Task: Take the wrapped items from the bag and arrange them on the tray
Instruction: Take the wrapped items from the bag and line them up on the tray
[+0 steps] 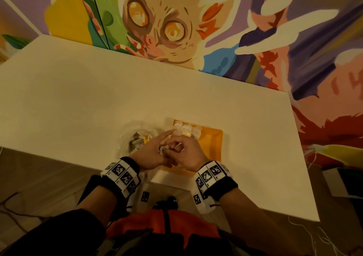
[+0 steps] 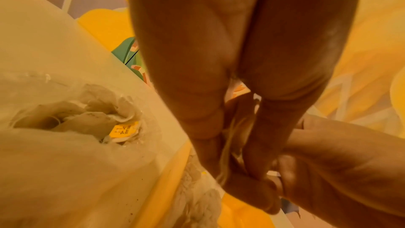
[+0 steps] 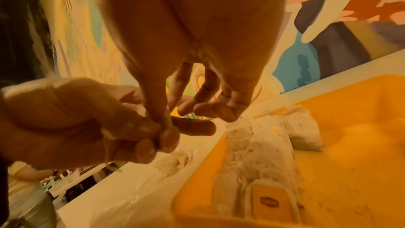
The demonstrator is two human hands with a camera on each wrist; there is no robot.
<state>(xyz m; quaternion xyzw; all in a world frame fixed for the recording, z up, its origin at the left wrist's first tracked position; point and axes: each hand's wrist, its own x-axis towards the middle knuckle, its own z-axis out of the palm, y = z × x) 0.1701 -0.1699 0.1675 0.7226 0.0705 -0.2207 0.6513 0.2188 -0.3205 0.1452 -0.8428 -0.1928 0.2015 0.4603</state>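
Observation:
Both hands meet over the near left corner of the yellow tray [image 1: 213,137]. My left hand [image 1: 157,149] holds a small white wrapped tea bag [image 1: 164,149], its forefinger pointing out straight. My right hand [image 1: 180,147] pinches the same tea bag by its thread [image 3: 167,122] between thumb and forefinger, its other fingers loose. Most of the tea bag is hidden by the fingers. Several wrapped tea bags [image 1: 186,131] lie in a row along the tray's far left side; one shows a yellow tag [image 3: 268,200]. A clear plastic bag [image 1: 135,139] left of the tray holds more tea bags [image 2: 92,119].
Tray and plastic bag sit near the front edge of a white table [image 1: 78,98]. A painted mural wall [image 1: 176,19] runs behind the table. Cables [image 1: 11,206] lie on the floor at the left.

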